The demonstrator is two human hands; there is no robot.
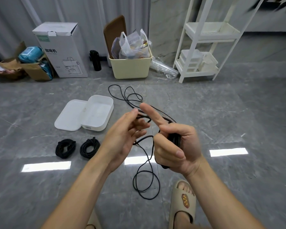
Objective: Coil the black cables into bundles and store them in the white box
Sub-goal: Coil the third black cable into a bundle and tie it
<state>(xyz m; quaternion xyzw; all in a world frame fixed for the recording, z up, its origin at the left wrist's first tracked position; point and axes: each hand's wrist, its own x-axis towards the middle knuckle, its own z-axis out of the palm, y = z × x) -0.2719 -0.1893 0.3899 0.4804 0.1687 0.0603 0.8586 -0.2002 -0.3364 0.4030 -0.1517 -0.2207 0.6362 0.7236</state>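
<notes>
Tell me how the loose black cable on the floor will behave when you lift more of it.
The black cable is probably floppy: it lies in slack loops and droops from the right hand. It seems light, since the left hand guides it with fingertips. The loops beyond the hands cross, so it may snag.
</notes>
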